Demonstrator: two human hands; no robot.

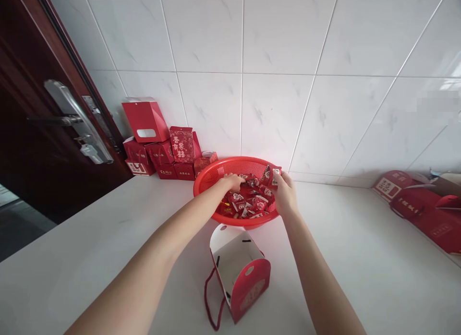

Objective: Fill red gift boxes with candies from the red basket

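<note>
A red plastic colander (212, 174) holds several small wrapped candies (257, 205) in red, brown and white. My left hand (234, 182) reaches over its left side, fingers bent down among the candies; what they pinch, if anything, I cannot make out. At the right rim, my right hand (285, 193) grips a red candy packet (275, 175) with a pale label between thumb and fingers. In front of the colander stands an open red gift box (252, 287), white inside, its top flaps apart and a dark red cord handle hanging at the left. I see no candies inside it.
Several red gift boxes (151, 121) are stacked against the tiled wall at the back left, near a dark door (29, 85) with a metal handle (77, 119). More red boxes (428, 210) lie at the right edge of the white tabletop (342, 239).
</note>
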